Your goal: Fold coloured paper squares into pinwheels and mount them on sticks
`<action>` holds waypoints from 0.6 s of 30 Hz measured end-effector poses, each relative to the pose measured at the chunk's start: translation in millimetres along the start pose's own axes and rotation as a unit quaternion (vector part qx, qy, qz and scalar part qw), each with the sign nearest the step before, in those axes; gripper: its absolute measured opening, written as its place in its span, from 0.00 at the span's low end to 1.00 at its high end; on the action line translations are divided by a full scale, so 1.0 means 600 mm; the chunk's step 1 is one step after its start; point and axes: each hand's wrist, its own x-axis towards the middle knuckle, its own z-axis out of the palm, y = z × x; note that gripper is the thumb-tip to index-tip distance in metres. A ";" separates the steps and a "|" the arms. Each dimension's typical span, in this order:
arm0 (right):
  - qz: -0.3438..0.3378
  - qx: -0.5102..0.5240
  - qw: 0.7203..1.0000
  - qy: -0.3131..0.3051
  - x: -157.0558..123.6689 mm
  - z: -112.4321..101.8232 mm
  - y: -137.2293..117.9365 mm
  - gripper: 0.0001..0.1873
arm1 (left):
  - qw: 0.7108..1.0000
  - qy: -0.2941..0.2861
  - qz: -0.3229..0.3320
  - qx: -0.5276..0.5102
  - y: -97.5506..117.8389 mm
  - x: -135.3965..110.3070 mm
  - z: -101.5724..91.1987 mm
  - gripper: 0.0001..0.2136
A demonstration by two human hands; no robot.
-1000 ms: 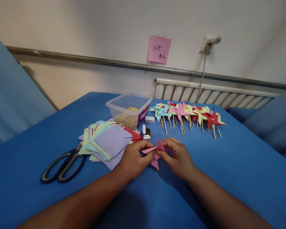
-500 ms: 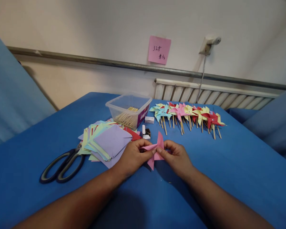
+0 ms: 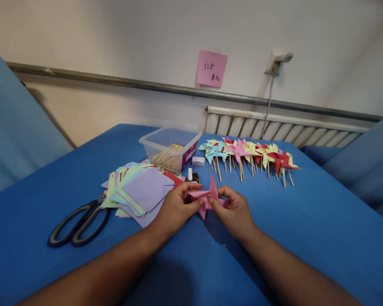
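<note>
A pink paper pinwheel (image 3: 212,186) is held between both hands above the blue table, its points folded in toward the centre. My left hand (image 3: 178,203) pinches its left side with thumb and fingers. On the other side my right hand (image 3: 234,209) grips it, the thumb pressing near the middle. Whether a pin sits under the thumbs is hidden. Just behind the hands stands a small open box of dark pins (image 3: 195,178). To the left lies a stack of coloured paper squares (image 3: 147,189), a lilac one on top, with slits toward the corners.
Large scissors (image 3: 79,227) lie left of the stack. Behind it stands a clear plastic box (image 3: 170,135) with wooden sticks (image 3: 166,159). A small white box (image 3: 198,161) is beside it. Several finished pinwheels (image 3: 239,151) on sticks lie at the back right, before a radiator (image 3: 242,123).
The pinwheel has tilted a little in my hands. My left thumb has drawn slightly away from its centre, while the right thumb stays there. The view has shifted slightly.
</note>
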 end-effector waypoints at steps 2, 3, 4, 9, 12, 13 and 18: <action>-0.091 -0.098 0.990 0.038 0.007 -0.011 0.000 0.04 | 0.998 0.064 0.019 -0.003 -0.002 -0.001 0.002 0.24; -0.139 -0.143 0.979 0.053 0.012 -0.017 0.000 0.03 | 0.996 0.085 0.016 0.002 -0.001 -0.003 0.004 0.23; -0.182 -0.183 0.964 0.064 0.016 -0.023 0.000 0.04 | 0.996 0.093 0.004 0.003 0.002 -0.006 0.007 0.21; -0.302 -0.311 0.899 0.054 0.025 -0.029 -0.011 0.07 | 0.984 -0.073 -0.063 -0.148 0.021 -0.024 0.024 0.18; -0.328 -0.348 0.877 0.040 0.016 -0.018 -0.022 0.08 | 0.979 -0.095 -0.054 -0.173 0.026 -0.028 0.024 0.21; -0.330 -0.356 0.873 0.038 0.012 -0.015 -0.026 0.09 | 0.980 -0.090 -0.055 -0.171 0.027 -0.028 0.022 0.21; -0.348 -0.368 0.862 0.028 0.002 -0.005 -0.030 0.10 | 0.979 -0.040 -0.037 -0.197 0.032 -0.031 0.011 0.15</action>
